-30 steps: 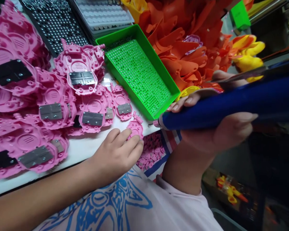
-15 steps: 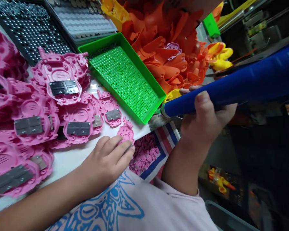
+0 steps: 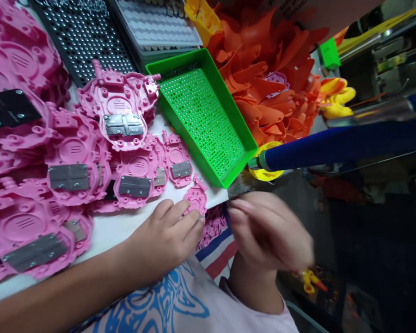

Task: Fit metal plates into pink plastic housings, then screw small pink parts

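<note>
- My right hand (image 3: 268, 231), lower right of centre, is blurred; I cannot tell whether its fingertips hold anything.
- My left hand (image 3: 176, 229) hides the lower end of the shell (image 3: 197, 198) I grip near the centre.
- The driver (image 3: 326, 147) blurs and runs off the right edge.
- The top edge cuts the black tray (image 3: 123, 41), upper left.
- The green tray's (image 3: 229, 106) shiny bits (image 3: 204, 120) are too small to tell.
</note>
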{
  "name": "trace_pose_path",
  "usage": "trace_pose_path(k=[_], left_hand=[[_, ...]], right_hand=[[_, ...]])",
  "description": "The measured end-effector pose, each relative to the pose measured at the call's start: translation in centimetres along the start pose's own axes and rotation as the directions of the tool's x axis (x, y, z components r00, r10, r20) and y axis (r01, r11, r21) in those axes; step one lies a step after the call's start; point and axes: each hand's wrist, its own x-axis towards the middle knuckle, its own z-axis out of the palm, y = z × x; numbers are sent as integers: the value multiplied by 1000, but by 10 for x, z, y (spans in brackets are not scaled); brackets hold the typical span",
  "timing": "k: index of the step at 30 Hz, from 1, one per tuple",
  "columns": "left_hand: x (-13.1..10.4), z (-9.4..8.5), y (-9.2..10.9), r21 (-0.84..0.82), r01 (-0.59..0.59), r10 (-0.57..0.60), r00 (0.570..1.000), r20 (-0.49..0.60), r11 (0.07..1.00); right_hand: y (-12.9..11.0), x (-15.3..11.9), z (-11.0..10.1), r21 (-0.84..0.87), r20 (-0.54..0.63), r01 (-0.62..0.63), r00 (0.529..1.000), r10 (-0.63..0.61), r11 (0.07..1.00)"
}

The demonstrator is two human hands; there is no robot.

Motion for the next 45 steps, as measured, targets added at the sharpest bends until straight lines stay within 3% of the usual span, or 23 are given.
trace_pose_path(k=[7, 11, 19, 30, 39, 42, 45], left_hand=[[-1, 2, 0, -34, 15, -15, 1000, -15, 999], [-2, 3, 0, -34, 23, -23, 1000, -5, 999], [-2, 0, 0, -41, 36, -36, 999, -13, 999], [-6, 2, 1, -53, 33, -33, 999, -8, 998], [-5, 0, 0, -51, 30, -31, 999, -12, 998], [-5, 0, 0, -39, 28, -29, 1000, -13, 999], [-5, 0, 1, -33, 25, -25, 1000, -11, 999]], right_hand=[[-16, 9, 27, -361, 179, 181, 976, -123, 915], [-20, 4, 34, -468, 260, 294, 947, -188, 833], [-16, 0, 41, -524, 272, 224, 958, -87, 822], [-10, -11, 39, -382, 164, 127, 984, -68, 915], [-5, -18, 40, -440, 72, 114, 993, -91, 891], [-6, -18, 40, -515, 3, 150, 985, -173, 844], [-10, -11, 42, -671, 56, 259, 952, -301, 695]])
